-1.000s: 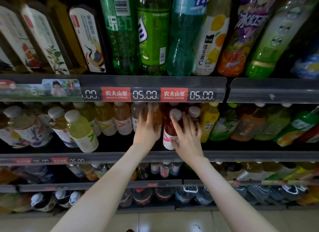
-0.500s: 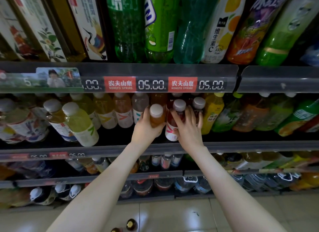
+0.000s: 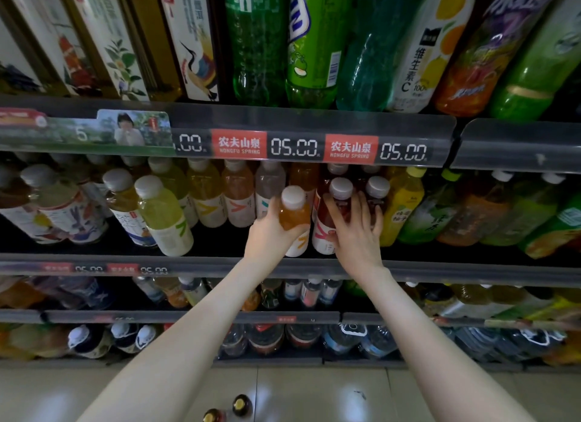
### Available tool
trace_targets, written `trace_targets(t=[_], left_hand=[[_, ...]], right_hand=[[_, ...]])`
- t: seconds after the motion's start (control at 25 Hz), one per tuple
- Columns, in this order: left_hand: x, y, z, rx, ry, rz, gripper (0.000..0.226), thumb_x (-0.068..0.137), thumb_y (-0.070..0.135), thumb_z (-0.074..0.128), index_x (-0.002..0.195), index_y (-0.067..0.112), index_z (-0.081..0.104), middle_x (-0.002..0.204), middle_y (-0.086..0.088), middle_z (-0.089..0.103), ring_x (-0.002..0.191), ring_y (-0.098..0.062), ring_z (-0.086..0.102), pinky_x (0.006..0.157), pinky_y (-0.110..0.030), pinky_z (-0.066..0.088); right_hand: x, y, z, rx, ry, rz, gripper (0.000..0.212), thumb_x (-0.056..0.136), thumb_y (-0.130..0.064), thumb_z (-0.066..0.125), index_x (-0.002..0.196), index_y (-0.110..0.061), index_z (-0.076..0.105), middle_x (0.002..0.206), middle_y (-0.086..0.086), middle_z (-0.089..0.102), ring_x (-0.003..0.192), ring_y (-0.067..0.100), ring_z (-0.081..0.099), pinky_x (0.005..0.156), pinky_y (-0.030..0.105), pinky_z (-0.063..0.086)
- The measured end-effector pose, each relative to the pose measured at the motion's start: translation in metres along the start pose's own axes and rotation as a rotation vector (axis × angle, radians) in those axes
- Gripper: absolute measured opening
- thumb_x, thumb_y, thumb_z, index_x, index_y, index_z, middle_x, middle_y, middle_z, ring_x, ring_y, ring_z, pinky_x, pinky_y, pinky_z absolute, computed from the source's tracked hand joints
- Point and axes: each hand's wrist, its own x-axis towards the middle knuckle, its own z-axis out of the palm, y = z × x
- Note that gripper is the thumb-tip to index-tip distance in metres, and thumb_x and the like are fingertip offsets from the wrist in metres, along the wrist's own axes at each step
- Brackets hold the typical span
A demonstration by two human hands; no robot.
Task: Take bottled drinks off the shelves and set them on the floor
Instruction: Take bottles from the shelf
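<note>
Head view: both hands on bottles at the mid shelf, neither bottle clear of it yet.
My left hand [image 3: 270, 233] is wrapped round the orange bottle [image 3: 294, 215], which tips fwd at the front of the shelf [image 3: 471, 272]. My right hand [image 3: 355, 236] grips the red bottle [image 3: 323, 230] just beside it, thumb one side, fingers also lying over the dark bottle [image 3: 376, 190] next door. Risks, imo: pulling the red one drags that neighbour fwd w/ it & it topples off the lip. The two held bottles sit v. close, so lifting both together may knock them. The floor [image 3: 314, 390] below already has two bottles [image 3: 242, 404], so a drop would hit them.
</note>
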Motion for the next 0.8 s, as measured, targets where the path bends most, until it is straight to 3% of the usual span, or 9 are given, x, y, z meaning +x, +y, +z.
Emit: trace_targets(t=[0.12, 0.24, 0.44, 0.56, 0.64, 0.8], left_hand=[[0.018, 0.009, 0.021, 0.106, 0.05, 0.01, 0.08, 0.085, 0.044, 0.064, 0.147, 0.012, 0.023, 0.111, -0.018, 0.064, 0.098, -0.035, 0.062, 0.075, -0.035, 0.048], [0.026, 0.015, 0.036, 0.11, 0.026, -0.033, 0.082, 0.091, 0.04, 0.058, 0.151, 0.013, 0.009, 0.132, -0.022, 0.05, 0.112, -0.037, 0.055, 0.085, -0.039, 0.045], [0.007, 0.022, 0.046, -0.04, 0.014, -0.076, 0.091, 0.09, 0.03, 0.06, 0.151, 0.022, -0.007, 0.15, -0.025, 0.022, 0.12, -0.043, 0.048, 0.09, -0.044, 0.046], [-0.034, 0.031, 0.058, -0.018, 0.028, -0.054, 0.094, 0.088, 0.027, 0.061, 0.15, 0.019, -0.009, 0.153, -0.025, 0.011, 0.131, -0.047, 0.034, 0.099, -0.053, 0.041], [-0.058, 0.042, 0.061, 0.008, -0.006, -0.014, 0.09, 0.09, 0.028, 0.059, 0.151, 0.018, -0.007, 0.155, -0.024, 0.005, 0.138, -0.044, 0.023, 0.106, -0.05, 0.036], [-0.086, 0.072, 0.064, 0.093, -0.13, 0.186, 0.075, 0.095, 0.031, 0.05, 0.152, 0.021, 0.001, 0.158, -0.016, 0.002, 0.144, -0.034, 0.013, 0.106, -0.042, 0.033]], right_hand=[[0.0, 0.004, -0.002, -0.016, -0.005, -0.022, 0.103, 0.07, -0.019, 0.081, 0.15, -0.033, 0.018, 0.145, 0.022, 0.036, 0.136, 0.034, 0.025, 0.111, 0.052, 0.008], [-0.001, 0.003, -0.002, -0.025, -0.026, -0.008, 0.106, 0.07, -0.022, 0.082, 0.151, -0.033, 0.014, 0.146, 0.021, 0.037, 0.137, 0.035, 0.031, 0.111, 0.053, 0.01], [-0.007, -0.001, -0.006, 0.01, -0.073, -0.004, 0.113, 0.072, -0.024, 0.08, 0.152, -0.032, 0.001, 0.155, 0.023, 0.021, 0.144, 0.037, 0.019, 0.113, 0.055, 0.005], [-0.022, 0.005, -0.026, 0.179, -0.054, -0.035, 0.1, 0.075, -0.021, 0.075, 0.152, -0.028, 0.012, 0.154, 0.024, 0.024, 0.143, 0.037, 0.02, 0.11, 0.059, 0.021], [-0.036, 0.016, -0.046, 0.264, -0.062, 0.017, 0.089, 0.081, -0.016, 0.068, 0.152, -0.025, 0.016, 0.152, 0.024, 0.028, 0.14, 0.037, 0.024, 0.108, 0.057, 0.03], [-0.071, 0.051, -0.092, 0.337, -0.098, 0.178, 0.072, 0.092, -0.019, 0.058, 0.153, -0.021, 0.019, 0.153, 0.018, 0.027, 0.138, 0.034, 0.028, 0.109, 0.047, 0.031]])
